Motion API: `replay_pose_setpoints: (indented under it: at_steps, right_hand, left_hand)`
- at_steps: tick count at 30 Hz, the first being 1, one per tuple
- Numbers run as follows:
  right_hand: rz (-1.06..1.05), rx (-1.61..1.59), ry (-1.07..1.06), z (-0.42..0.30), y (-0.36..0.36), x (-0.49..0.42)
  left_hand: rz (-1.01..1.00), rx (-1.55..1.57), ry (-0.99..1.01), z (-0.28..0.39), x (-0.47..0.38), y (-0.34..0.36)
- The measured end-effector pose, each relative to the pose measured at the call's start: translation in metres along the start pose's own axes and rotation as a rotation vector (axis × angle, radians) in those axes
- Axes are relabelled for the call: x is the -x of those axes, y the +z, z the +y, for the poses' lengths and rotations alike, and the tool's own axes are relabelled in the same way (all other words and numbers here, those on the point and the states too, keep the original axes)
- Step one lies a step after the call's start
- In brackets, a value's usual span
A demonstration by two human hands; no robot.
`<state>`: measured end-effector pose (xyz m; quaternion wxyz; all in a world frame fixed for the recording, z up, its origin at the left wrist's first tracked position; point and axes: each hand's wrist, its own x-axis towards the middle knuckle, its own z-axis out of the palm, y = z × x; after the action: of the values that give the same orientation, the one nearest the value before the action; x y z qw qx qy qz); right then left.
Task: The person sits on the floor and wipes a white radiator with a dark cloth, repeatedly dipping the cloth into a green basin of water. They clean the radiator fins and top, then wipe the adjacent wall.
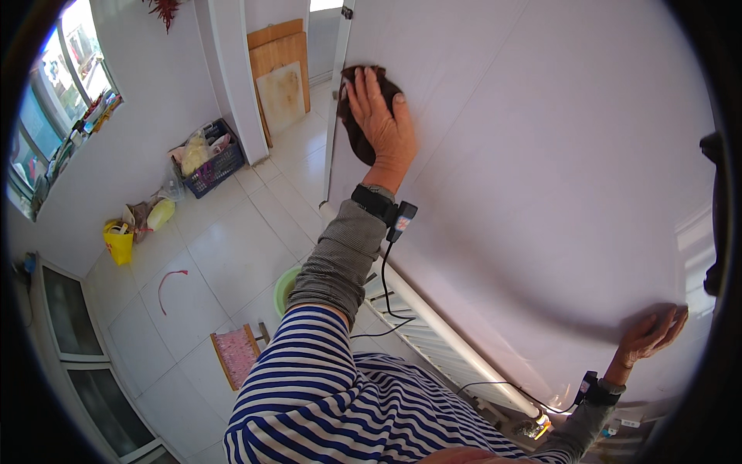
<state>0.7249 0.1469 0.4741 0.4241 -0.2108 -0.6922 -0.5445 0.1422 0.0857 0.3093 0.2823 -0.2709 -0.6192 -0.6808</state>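
My left hand (379, 119) presses a dark brown cloth (359, 141) against the smooth pale wall panel (522, 174), close to its metal-edged left side. Its fingers lie extended over the cloth, pointing up. Lower down at the far right, my right hand (652, 334) is at the same panel with the fingers slightly bent and nothing in them. Whether it touches the surface I cannot tell. Each wrist carries a black strap with a small cabled device.
Below the panel runs a white radiator (429, 342) with a thick pipe (446, 325). A green basin (284, 287) and a pink-topped stool (236, 355) stand on the tiled floor. Along the far wall are a filled plastic crate (214, 168), a yellow bag (119, 242) and leaning boards (281, 81).
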Motion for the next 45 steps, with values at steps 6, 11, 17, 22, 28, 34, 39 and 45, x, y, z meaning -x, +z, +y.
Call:
replay_pose_setpoints:
  at_steps: [6,11,17,22,28,34,39,45]
  right_hand:
    - [-0.015,-0.006,0.005,0.005,0.001,0.003]
    - [-0.025,-0.01,0.003,0.005,-0.002,0.003]
    - [-0.048,-0.017,0.068,0.001,-0.003,0.005]
    - [-0.045,-0.063,0.095,-0.004,-0.005,0.004]
    - [-0.026,-0.103,0.113,-0.012,-0.008,-0.002]
    - [0.022,-0.135,0.08,-0.015,-0.011,-0.01]
    - [0.012,-0.162,0.071,-0.016,-0.013,-0.011]
    - [0.051,-0.126,0.008,-0.004,-0.008,-0.009]
  left_hand:
    - [0.106,0.01,-0.409,-0.102,0.106,-0.006]
    - [0.197,-0.12,-0.818,-0.153,0.164,-0.01]
    - [0.16,-0.074,-0.923,-0.105,0.143,0.003]
    - [0.107,0.047,-0.549,-0.003,0.069,0.012]
    - [-0.057,0.112,-0.002,0.146,-0.053,0.018]
    - [-0.035,0.119,0.605,0.3,-0.196,0.04]
    - [0.018,0.107,0.77,0.338,-0.217,0.053]
    - [0.088,0.006,0.664,0.243,-0.126,0.044]
